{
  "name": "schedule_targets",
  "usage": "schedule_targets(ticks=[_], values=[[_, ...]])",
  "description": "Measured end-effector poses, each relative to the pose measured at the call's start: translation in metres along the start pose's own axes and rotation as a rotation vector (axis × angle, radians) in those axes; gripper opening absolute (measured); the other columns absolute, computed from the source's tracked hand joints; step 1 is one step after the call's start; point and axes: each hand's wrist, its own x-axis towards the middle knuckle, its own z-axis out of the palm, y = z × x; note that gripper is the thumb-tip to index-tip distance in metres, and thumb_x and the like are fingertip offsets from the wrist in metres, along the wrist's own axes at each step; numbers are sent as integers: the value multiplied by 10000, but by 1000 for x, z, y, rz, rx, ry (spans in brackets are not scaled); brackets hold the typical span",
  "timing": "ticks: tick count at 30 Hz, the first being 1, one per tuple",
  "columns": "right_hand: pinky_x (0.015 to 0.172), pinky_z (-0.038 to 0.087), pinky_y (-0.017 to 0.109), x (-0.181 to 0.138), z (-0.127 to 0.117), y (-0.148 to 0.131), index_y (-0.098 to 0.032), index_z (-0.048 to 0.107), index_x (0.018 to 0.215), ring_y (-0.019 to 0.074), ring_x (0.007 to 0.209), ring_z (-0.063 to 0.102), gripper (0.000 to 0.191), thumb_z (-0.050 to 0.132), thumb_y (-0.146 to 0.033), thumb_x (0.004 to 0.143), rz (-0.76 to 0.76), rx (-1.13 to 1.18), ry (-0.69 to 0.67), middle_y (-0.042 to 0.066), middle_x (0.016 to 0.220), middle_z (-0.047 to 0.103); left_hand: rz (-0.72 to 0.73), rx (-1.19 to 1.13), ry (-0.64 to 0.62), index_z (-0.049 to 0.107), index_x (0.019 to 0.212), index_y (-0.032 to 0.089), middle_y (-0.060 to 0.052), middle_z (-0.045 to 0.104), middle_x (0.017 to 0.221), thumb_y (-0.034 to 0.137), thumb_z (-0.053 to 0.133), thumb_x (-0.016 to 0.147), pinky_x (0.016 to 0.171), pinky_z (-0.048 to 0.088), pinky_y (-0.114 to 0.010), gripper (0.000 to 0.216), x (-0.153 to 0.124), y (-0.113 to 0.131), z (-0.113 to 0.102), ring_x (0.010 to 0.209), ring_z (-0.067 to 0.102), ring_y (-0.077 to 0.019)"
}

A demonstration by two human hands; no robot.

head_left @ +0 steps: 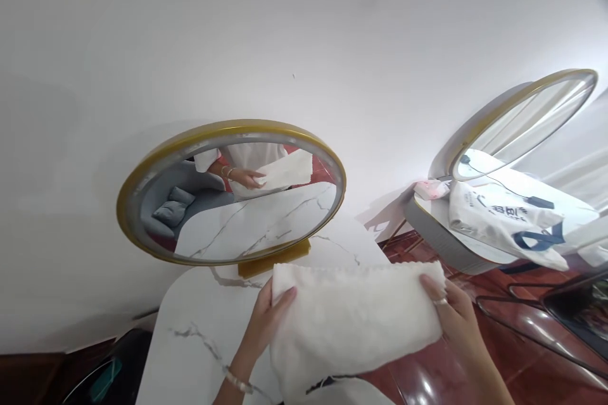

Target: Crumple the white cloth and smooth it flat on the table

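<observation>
A white fluffy cloth (354, 319) is stretched out flat between both hands above a white marble table (194, 335). My left hand (268, 323) grips its left edge, thumb on top. My right hand (451, 313), a ring on one finger, grips the right edge. Just behind the cloth stands a round gold-framed mirror (231, 192) on a gold base; it reflects the hands, the cloth and the marble top.
A second marble table (437, 234) at the right carries another gold-framed mirror (522, 123), a white printed tote bag (508, 218) and a small pink pack (430, 188). Red glossy floor lies between the tables. A white wall is behind. Dark furniture sits at the lower left and right.
</observation>
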Motion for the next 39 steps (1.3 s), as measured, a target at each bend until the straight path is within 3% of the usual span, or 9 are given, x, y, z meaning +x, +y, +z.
schedule_targets(ticks=[2, 5, 9, 16, 20, 24, 28, 32, 39], values=[[482, 448, 243, 27, 0, 2, -141, 681, 907, 180, 591, 579, 518, 593, -626, 749, 4, -45, -43, 38, 695, 664, 47, 93, -57, 596, 1128, 159, -100, 690, 1053, 479, 638, 768, 784, 529, -328, 484, 29, -16, 13, 970, 646, -260], [584, 497, 277, 82, 20, 23, -141, 670, 905, 220, 696, 618, 567, 587, -662, 696, -20, -89, -134, 59, 761, 683, 173, 423, 84, 603, 1078, 147, -99, 699, 1002, 402, 583, 801, 768, 517, -321, 377, 81, -54, 34, 917, 656, -243], [627, 505, 314, 145, 55, 70, -145, 666, 876, 243, 731, 631, 547, 526, -634, 675, 9, -153, -203, 70, 757, 681, 202, 581, 129, 615, 981, 159, -94, 688, 926, 247, 565, 803, 834, 487, -359, 205, 130, -98, 58, 923, 646, -250], [625, 477, 292, 209, 75, 110, -160, 656, 833, 203, 695, 591, 388, 501, -486, 692, -27, -299, -145, 49, 703, 650, 333, 759, 92, 457, 1314, 183, -121, 546, 1317, 73, 372, 851, 1013, 428, -398, 484, 153, -124, 78, 1218, 524, -223], [690, 481, 328, 236, 76, 111, -155, 643, 960, 216, 754, 594, 403, 478, -438, 725, -84, -396, -98, 75, 786, 658, 667, 1056, -61, 349, 1409, 309, -28, 319, 1515, -17, 324, 841, 1151, 251, -465, 656, 148, -136, 79, 1424, 211, -191], [894, 435, 450, 230, 79, 112, -112, 535, 1203, 288, 1011, 558, 542, 458, -435, 774, -186, -468, 0, 172, 1097, 611, 775, 1321, -152, 278, 1447, 289, -53, 198, 1559, 82, 382, 887, 1136, 282, -464, 606, 140, -159, 80, 1442, 119, -213], [1021, 357, 460, 180, 89, 133, -158, 513, 1270, 283, 1202, 472, 489, 354, -437, 901, -544, -696, -112, 160, 1252, 554, 633, 1296, 5, 277, 1457, 221, -129, 130, 1566, 372, 491, 897, 1115, 296, -499, 618, 139, -182, 91, 1436, 132, -302], [1096, 270, 482, 137, 103, 162, -259, 404, 1400, 271, 1361, 322, 520, 361, -469, 926, -735, -1005, -202, 95, 1462, 389, 545, 1274, 152, 308, 1446, 272, -117, 178, 1557, 402, 492, 895, 1088, 321, -518, 596, 147, -191, 108, 1411, 220, -326], [1111, 225, 514, 161, 117, 161, -308, 337, 1442, 279, 1411, 218, 517, 350, -436, 941, -781, -1119, -241, 78, 1538, 257, 536, 1234, 239, 371, 1416, 183, -153, 231, 1534, 414, 500, 879, 1087, 323, -494, 599, 178, -184, 128, 1412, 202, -332]])
